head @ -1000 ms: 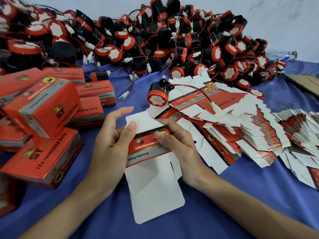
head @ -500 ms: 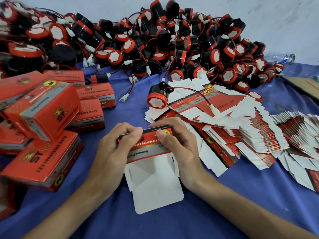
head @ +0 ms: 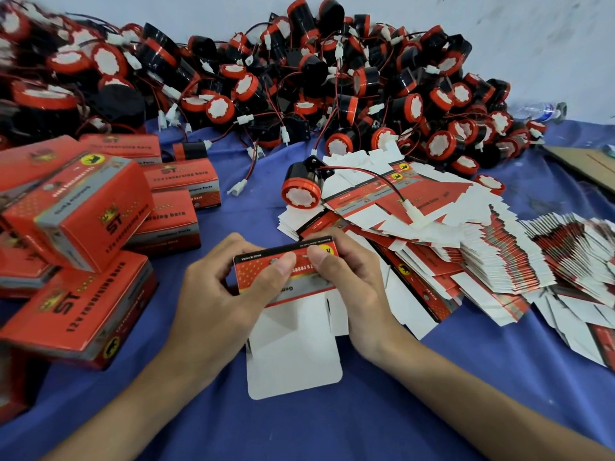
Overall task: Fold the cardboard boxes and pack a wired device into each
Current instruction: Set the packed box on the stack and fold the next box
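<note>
Cardboard, white on its inner face, is hanging down nearest us over the blue-draped bench (head: pixel 366 420): that's the long flap of a half-formed box (head: pixel 293 354), and I'm judging neither end to be closed yet. The left hand (head: pixel 226 294) and right hand (head: pixel 356 287) are both pinching its red printed band, thumbs on top, each grip curling snug round the carton and holding it just above the cloth. So this one is being shaped, with nothing going inside so far. Left of the hands, closed red boxes (head: pixel 76 211) are sitting in a jumble, the finished share by the look of it. To the right, flat blanks (head: pixel 499 261) are fanning out in stacks, one wired device (head: pixel 301 189) lying on them, probably next in. Beyond, a big heap of devices (head: pixel 332 78) is waiting against the wall, so most of the job is lying ahead.
</note>
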